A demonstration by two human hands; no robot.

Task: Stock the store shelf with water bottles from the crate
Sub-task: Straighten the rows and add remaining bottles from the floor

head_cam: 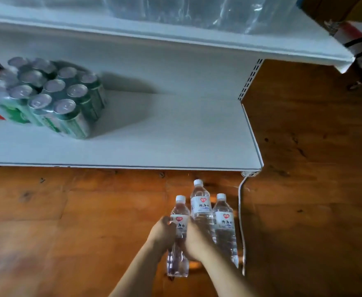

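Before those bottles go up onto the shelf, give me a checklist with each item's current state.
1. Left hand grips the left clear plastic water bottle: ok.
2. Right hand holds the other two white-capped bottles: cannot tell, grip hidden.
3. White caps on all three: ok.
4. Bare space on the white metal shelf: ok.
5. Shrink-wrapped pack of green cans clear of that space: ok.
6. White cable on the floor beside the bottles: not ok, may snag.

Both hands around three water bottles below white shelf
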